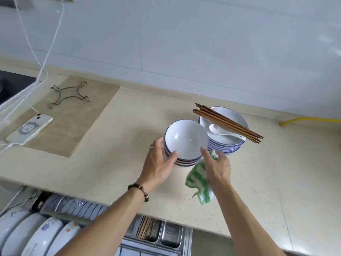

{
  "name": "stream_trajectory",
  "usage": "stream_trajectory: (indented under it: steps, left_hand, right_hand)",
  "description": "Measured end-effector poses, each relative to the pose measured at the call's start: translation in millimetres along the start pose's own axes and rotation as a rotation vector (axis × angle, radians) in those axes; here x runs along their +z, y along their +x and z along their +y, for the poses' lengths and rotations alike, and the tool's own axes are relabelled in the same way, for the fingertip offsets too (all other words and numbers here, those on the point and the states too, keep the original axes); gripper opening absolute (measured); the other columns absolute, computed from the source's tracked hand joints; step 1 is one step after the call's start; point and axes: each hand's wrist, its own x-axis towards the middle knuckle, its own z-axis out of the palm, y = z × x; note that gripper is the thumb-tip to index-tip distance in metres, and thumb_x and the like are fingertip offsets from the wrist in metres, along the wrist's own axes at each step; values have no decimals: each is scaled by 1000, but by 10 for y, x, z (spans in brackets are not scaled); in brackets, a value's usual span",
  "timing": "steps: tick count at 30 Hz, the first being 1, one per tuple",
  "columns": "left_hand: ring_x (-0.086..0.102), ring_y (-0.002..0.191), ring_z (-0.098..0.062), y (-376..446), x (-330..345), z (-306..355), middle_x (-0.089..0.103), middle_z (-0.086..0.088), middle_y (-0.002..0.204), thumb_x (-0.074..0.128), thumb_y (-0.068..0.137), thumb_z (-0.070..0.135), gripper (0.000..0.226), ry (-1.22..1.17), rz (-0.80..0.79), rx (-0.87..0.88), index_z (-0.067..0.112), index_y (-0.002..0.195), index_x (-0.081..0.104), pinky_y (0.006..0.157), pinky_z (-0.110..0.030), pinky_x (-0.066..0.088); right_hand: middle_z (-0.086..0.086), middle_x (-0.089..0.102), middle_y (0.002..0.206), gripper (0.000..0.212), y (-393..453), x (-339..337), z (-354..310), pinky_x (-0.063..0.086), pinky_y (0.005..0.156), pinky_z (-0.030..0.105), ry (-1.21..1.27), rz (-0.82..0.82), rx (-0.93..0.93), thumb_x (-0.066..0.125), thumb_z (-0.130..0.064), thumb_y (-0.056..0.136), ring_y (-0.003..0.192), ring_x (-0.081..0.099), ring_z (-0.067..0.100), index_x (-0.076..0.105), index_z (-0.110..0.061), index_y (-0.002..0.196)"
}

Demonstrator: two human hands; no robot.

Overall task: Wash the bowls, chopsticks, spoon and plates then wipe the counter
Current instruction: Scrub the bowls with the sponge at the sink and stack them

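While a phone (29, 129) on a white cable and a bent wire stand (69, 94) lie well off to the left on the inset part of the bench (114, 126), a person's two hands close on a stack of blue-rimmed white bowls (186, 139) at the middle of the work surface. The left hand (159, 164), with a ring on one finger and a beaded bracelet at the wrist, cups the stack's left flank, its fingers spread and lightly bent against the rims, the thumb touching the top bowl's near edge. The right hand (216, 166) grips a green-and-white striped dishcloth (200, 180) against the palm, with one fingertip resting on the top bowl's right near rim.

The bowls therefore sit directly ahead of and between the two hands, each about equally near, so a lift would likely be two-handed. Just right of them, touching or nearly so, stands a stack of plates (224, 145) carrying a white ceramic spoon (221, 131) and a bundle of brown chopsticks (227, 122). The chopsticks' long axis runs from far left to near right, with both ends overhanging the plate rim; they could roll if that stack is jogged. Below the bench edge, an open drawer rack (55, 228) holds further crockery.
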Motion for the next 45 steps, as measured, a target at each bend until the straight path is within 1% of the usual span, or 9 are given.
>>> stream_trajectory:
  steps: [4, 7, 15, 18, 25, 29, 31, 39, 45]
  left_hand:
    - [45, 136, -21, 446, 201, 147, 38, 0, 152, 64, 93, 41, 76, -173, 59, -234, 30, 156, 24, 111, -38, 38]
    - [57, 115, -17, 522, 303, 145, 58, 9, 133, 62, 93, 20, 60, -255, 50, -299, 40, 144, 39, 101, -38, 49]
    - [59, 110, -19, 238, 452, 262, 58, 15, 119, 53, 80, 7, 71, -246, 45, -349, 45, 137, 34, 93, -48, 56]
    - [59, 107, -17, 110, 554, 286, 57, 10, 121, 54, 82, 4, 68, -258, 67, -355, 43, 135, 33, 92, -48, 57]
    - [59, 103, -24, -118, 801, 363, 57, -2, 127, 55, 85, 5, 67, -200, 54, -361, 35, 140, 31, 81, -39, 57]
    - [57, 105, -23, -215, 875, 426, 57, 0, 129, 53, 89, 5, 72, -179, 12, -346, 37, 147, 26, 67, -25, 46]
    - [56, 109, -22, -230, 874, 436, 56, 1, 135, 53, 89, 6, 78, -187, 3, -339, 39, 152, 21, 71, -24, 43]
    - [14, 152, -19, -216, 773, 481, -1, -1, 168, 56, 90, 10, 85, -94, -37, -271, 39, 158, 15, 95, -24, 33]
    - [-22, 152, -21, -224, 680, 563, -21, 4, 166, 58, 86, 11, 81, -50, 30, -190, 39, 155, 26, 122, -51, 20]
  right_hand:
    - [17, 55, 141, 70, 297, 4, -72, 43, 104, 41, -126, -72, -33, 62, -53, 91, 127, 52, 35, 43, -19, 149]
    - [14, 61, 132, 59, 429, -28, -67, 44, 99, 39, -261, -134, -92, 61, -46, 92, 122, 54, 35, 49, -18, 142]
    - [10, 68, 91, 22, 572, -196, -56, 49, 76, 36, -331, -219, -152, 60, -30, 86, 91, 61, 34, 67, -24, 106]
    - [12, 68, 95, 29, 566, -308, -7, 51, 75, 36, -340, -219, -144, 61, -31, 86, 89, 61, 33, 66, -24, 114]
    - [8, 64, 86, 7, 472, -608, 143, 60, 76, 48, -333, -189, -127, 61, -28, 82, 84, 63, 32, 56, -30, 86]
    - [9, 69, 105, 42, 434, -743, 199, 57, 80, 40, -396, -218, -169, 58, -27, 84, 93, 62, 31, 64, -34, 125]
    - [8, 70, 112, 55, 417, -771, 191, 59, 81, 41, -439, -225, -207, 55, -27, 85, 94, 63, 30, 55, -37, 139]
    - [5, 69, 96, 45, 380, -762, 145, 56, 70, 35, -489, -168, -203, 55, -27, 84, 86, 62, 29, 63, -41, 126]
    - [7, 68, 88, 22, 323, -805, 82, 59, 69, 40, -369, -114, -198, 56, -25, 81, 82, 62, 31, 69, -29, 98]
